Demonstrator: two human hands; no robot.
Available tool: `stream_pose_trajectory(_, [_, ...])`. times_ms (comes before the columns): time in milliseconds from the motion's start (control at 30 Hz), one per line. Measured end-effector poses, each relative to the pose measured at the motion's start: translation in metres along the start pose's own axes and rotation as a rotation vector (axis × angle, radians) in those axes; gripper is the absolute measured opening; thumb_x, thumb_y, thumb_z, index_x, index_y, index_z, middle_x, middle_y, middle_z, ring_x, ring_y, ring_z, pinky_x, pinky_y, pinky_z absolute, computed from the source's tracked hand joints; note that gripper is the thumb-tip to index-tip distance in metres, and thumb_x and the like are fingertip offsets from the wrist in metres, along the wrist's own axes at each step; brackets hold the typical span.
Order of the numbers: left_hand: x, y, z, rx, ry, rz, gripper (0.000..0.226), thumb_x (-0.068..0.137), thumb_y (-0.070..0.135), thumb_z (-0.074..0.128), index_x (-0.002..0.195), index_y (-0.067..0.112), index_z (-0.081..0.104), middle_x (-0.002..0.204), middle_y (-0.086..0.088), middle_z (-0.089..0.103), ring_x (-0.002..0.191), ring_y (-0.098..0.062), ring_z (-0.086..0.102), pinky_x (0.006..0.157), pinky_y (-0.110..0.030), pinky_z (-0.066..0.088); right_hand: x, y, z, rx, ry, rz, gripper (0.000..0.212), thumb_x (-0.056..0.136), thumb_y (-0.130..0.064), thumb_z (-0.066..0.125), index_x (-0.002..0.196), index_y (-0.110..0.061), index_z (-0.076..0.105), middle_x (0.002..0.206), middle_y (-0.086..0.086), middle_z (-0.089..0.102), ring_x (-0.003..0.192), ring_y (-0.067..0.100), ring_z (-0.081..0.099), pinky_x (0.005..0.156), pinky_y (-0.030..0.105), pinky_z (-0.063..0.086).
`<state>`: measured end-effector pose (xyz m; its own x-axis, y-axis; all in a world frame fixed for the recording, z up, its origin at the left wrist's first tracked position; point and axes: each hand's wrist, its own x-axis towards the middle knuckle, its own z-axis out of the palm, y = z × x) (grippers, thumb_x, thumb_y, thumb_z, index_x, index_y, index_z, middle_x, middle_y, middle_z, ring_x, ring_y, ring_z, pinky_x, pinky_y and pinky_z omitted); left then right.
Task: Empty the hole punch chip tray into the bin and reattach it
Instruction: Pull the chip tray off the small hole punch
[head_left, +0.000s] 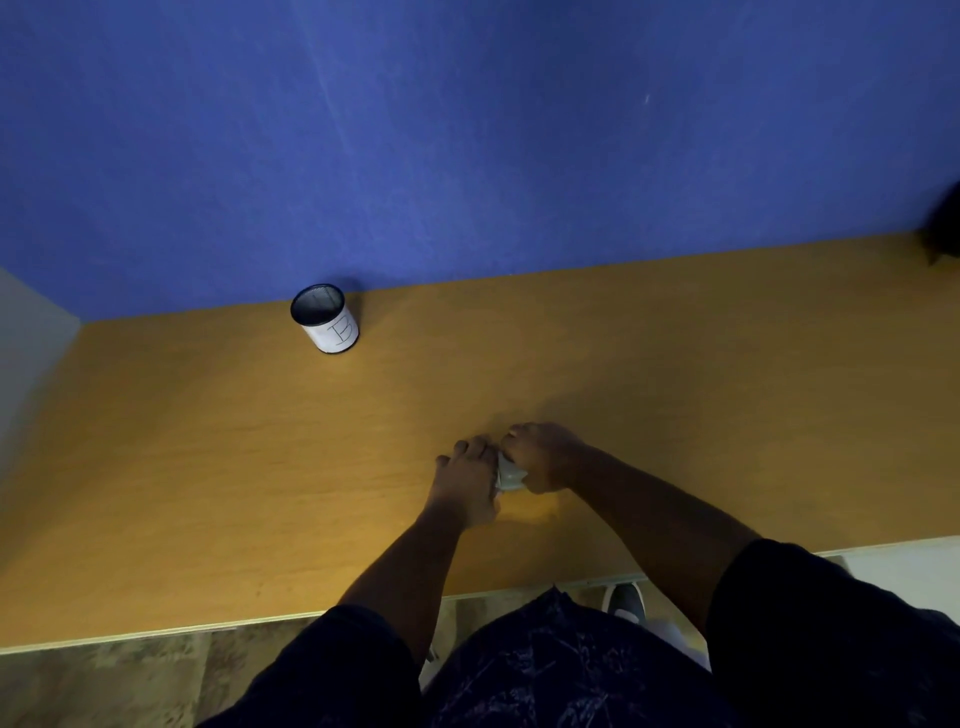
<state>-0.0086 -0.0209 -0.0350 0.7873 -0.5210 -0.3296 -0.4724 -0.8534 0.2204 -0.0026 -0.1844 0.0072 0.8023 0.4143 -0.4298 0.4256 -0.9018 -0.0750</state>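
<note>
Orange-brown wooden desk (218, 467) runs against a blue wall (467, 130); a grey side panel closes the far left corner. Far left on the desk, near the wall, stands the bin (325, 318): small dark mesh cup, upright, white paper label with a handwritten mark, well apart from the hands.

Near centre, both hands meet over the desk. Left hand (466, 480) curled, fingers bent down over the left side of the hole punch (508, 475), knuckles up. Hole punch shows only as a small pale grey sliver between the two palms; its long axis and which way it points cannot be told, nor can the chip tray be picked out. Right hand (543, 457) curled likewise, closed on the right side of the punch, fingertips touching the left hand's. Dark short sleeves at the near edge.
</note>
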Motion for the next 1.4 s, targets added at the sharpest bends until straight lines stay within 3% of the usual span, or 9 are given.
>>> stream_pose_trajectory(233, [-0.001, 0.001, 0.002, 0.024, 0.004, 0.014, 0.061, 0.087, 0.031, 0.066, 0.140, 0.012, 0.044, 0.142, -0.007, 0.040, 0.129, -0.031, 0.041, 0.097, -0.051, 0.044, 0.002, 0.008, 0.001, 0.010, -0.008, -0.034, 0.037, 0.080, -0.020, 0.070, 0.113, -0.010, 0.057, 0.113, 0.011, 0.057, 0.100, 0.030, 0.060, 0.070, 0.036, 0.046])
stream_pose_trajectory(400, [0.000, 0.000, 0.001, 0.030, 0.002, 0.009, 0.066, 0.086, 0.035, 0.067, 0.142, 0.011, 0.042, 0.144, -0.008, 0.039, 0.131, -0.031, 0.039, 0.098, -0.052, 0.044, 0.001, 0.015, -0.004, 0.090, -0.033, -0.055, 0.042, 0.082, -0.019, 0.069, 0.121, -0.013, 0.053, 0.115, 0.010, 0.055, 0.101, 0.030, 0.057, 0.074, 0.039, 0.048])
stream_pose_trajectory(600, [-0.001, -0.005, 0.004, 0.014, 0.032, -0.013, 0.069, 0.087, 0.038, 0.066, 0.143, 0.009, 0.040, 0.144, -0.009, 0.040, 0.132, -0.032, 0.040, 0.099, -0.049, 0.044, -0.007, 0.035, 0.005, 0.410, 0.032, 0.023, 0.038, 0.078, -0.013, 0.072, 0.112, -0.007, 0.056, 0.112, 0.009, 0.055, 0.097, 0.027, 0.056, 0.075, 0.036, 0.044])
stream_pose_trajectory(800, [0.000, -0.007, 0.006, -0.017, 0.033, -0.015, 0.069, 0.086, 0.036, 0.067, 0.146, 0.017, 0.039, 0.148, -0.005, 0.039, 0.134, -0.030, 0.038, 0.099, -0.049, 0.043, -0.027, 0.054, 0.028, 0.829, 0.236, 0.261, 0.042, 0.074, -0.015, 0.081, 0.109, -0.009, 0.059, 0.109, 0.009, 0.063, 0.100, 0.026, 0.064, 0.085, 0.049, 0.057])
stream_pose_trajectory(900, [0.000, -0.007, 0.006, -0.013, 0.042, -0.009, 0.068, 0.086, 0.037, 0.066, 0.145, 0.017, 0.040, 0.147, -0.004, 0.039, 0.133, -0.030, 0.039, 0.099, -0.048, 0.043, -0.041, 0.059, 0.027, 0.962, 0.355, 0.419, 0.046, 0.071, -0.021, 0.087, 0.108, -0.009, 0.063, 0.106, 0.006, 0.068, 0.096, 0.022, 0.066, 0.082, 0.040, 0.057])
stream_pose_trajectory(1033, [0.000, -0.008, 0.007, -0.028, 0.051, -0.010, 0.068, 0.085, 0.036, 0.067, 0.145, 0.017, 0.041, 0.148, -0.004, 0.040, 0.133, -0.030, 0.041, 0.099, -0.048, 0.043, -0.055, 0.068, 0.032, 0.856, 0.488, 0.629, 0.043, 0.070, -0.031, 0.085, 0.103, -0.011, 0.066, 0.100, 0.004, 0.070, 0.088, 0.020, 0.066, 0.072, 0.029, 0.051])
stream_pose_trajectory(1167, [0.000, -0.007, 0.007, -0.024, 0.055, -0.008, 0.067, 0.085, 0.036, 0.067, 0.144, 0.015, 0.042, 0.147, -0.004, 0.040, 0.131, -0.031, 0.041, 0.099, -0.048, 0.044, -0.069, 0.071, 0.037, 0.730, 0.556, 0.880, 0.026, 0.080, -0.037, 0.072, 0.079, -0.011, 0.067, 0.091, 0.013, 0.074, 0.079, 0.029, 0.069, 0.066, 0.028, 0.047])
stream_pose_trajectory(1267, [0.000, -0.008, 0.007, -0.020, 0.053, -0.007, 0.067, 0.085, 0.037, 0.068, 0.143, 0.016, 0.042, 0.146, -0.004, 0.041, 0.131, -0.031, 0.042, 0.099, -0.047, 0.044, -0.075, 0.076, 0.043, 0.649, 0.514, 1.063, 0.045, 0.081, -0.051, 0.064, 0.093, -0.008, 0.067, 0.099, 0.014, 0.073, 0.091, 0.033, 0.070, 0.072, 0.033, 0.053])
stream_pose_trajectory(1400, [0.000, -0.009, 0.008, -0.026, 0.062, -0.003, 0.068, 0.083, 0.036, 0.069, 0.143, 0.017, 0.044, 0.146, -0.003, 0.042, 0.131, -0.030, 0.042, 0.100, -0.047, 0.044, -0.081, 0.076, 0.046, 0.649, 0.443, 1.130, 0.049, 0.082, -0.050, 0.067, 0.101, -0.006, 0.067, 0.106, 0.016, 0.070, 0.098, 0.035, 0.068, 0.078, 0.037, 0.053])
